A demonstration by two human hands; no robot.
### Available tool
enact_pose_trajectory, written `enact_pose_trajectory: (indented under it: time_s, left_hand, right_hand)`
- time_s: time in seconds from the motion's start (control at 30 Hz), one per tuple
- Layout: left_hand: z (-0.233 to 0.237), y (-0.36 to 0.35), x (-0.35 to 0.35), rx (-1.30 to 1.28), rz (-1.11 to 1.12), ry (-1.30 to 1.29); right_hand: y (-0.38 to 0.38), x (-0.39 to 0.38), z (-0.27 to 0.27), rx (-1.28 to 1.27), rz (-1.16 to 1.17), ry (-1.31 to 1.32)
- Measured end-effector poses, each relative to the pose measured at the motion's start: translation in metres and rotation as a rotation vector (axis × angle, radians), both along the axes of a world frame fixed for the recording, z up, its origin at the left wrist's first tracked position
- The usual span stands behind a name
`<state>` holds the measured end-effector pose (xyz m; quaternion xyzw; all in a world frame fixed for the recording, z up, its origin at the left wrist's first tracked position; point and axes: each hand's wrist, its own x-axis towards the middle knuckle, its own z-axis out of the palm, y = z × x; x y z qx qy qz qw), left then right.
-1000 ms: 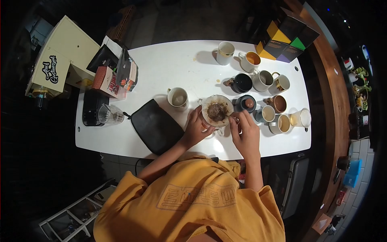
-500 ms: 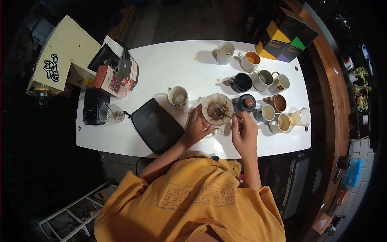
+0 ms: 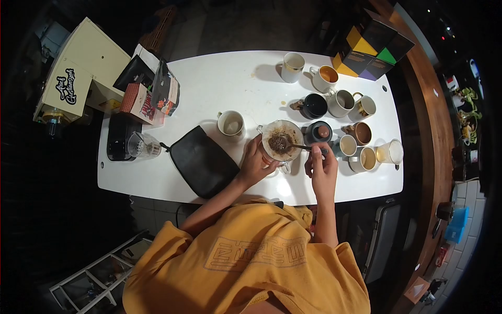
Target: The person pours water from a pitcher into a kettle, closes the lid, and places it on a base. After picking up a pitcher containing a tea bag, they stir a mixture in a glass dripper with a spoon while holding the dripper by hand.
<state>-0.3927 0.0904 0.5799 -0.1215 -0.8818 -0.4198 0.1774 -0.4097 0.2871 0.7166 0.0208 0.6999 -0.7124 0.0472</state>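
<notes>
A clear cone dripper (image 3: 268,130) lined with a paper filter stands near the front edge of the white table, with wet brown coffee grounds inside. My left hand (image 3: 254,166) is wrapped round the dripper's lower left side. Between the fingers of my right hand (image 3: 322,170) is the handle of a spoon (image 3: 303,147), whose bowl rests in the grounds. What the dripper sits on is mostly hidden. A white mug (image 3: 231,124) stands to the left of it, and a dark grinder-like container (image 3: 318,134) is just to its right.
Several mugs and cups (image 3: 341,103) crowd the table's right half. A black pouch or mat (image 3: 203,163) lies left of my left arm. Coffee bags (image 3: 166,89), a black scale (image 3: 124,138) and a clear cup (image 3: 145,146) are further left. A cream machine (image 3: 78,68) stands beyond.
My right hand has moved a little to the right and the spoon now lies flatter, its bowl showing in the grounds. My left hand has stayed on the dripper.
</notes>
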Motion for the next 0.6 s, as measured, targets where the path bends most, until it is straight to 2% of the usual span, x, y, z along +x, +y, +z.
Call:
enact_pose_trajectory:
  time_s: [0.17, 0.23, 0.27, 0.33, 0.6]
  left_hand:
    - [0.006, 0.001, 0.001, -0.001, 0.011, -0.003]
    - [0.006, 0.000, 0.002, 0.001, 0.012, -0.013]
    - [0.003, 0.000, 0.002, -0.002, 0.013, -0.008]
    - [0.002, 0.001, 0.001, -0.004, 0.013, -0.002]
    - [0.004, -0.001, 0.000, 0.011, 0.001, -0.009]
  right_hand:
    - [-0.002, 0.004, 0.010, 0.054, 0.039, 0.084]
    - [0.000, 0.005, 0.016, 0.226, 0.106, 0.276]
    - [0.000, 0.006, 0.019, 0.227, 0.106, 0.275]
    - [0.000, 0.007, 0.028, 0.443, 0.141, 0.500]
    - [-0.004, 0.011, 0.034, 0.615, 0.248, 0.499]
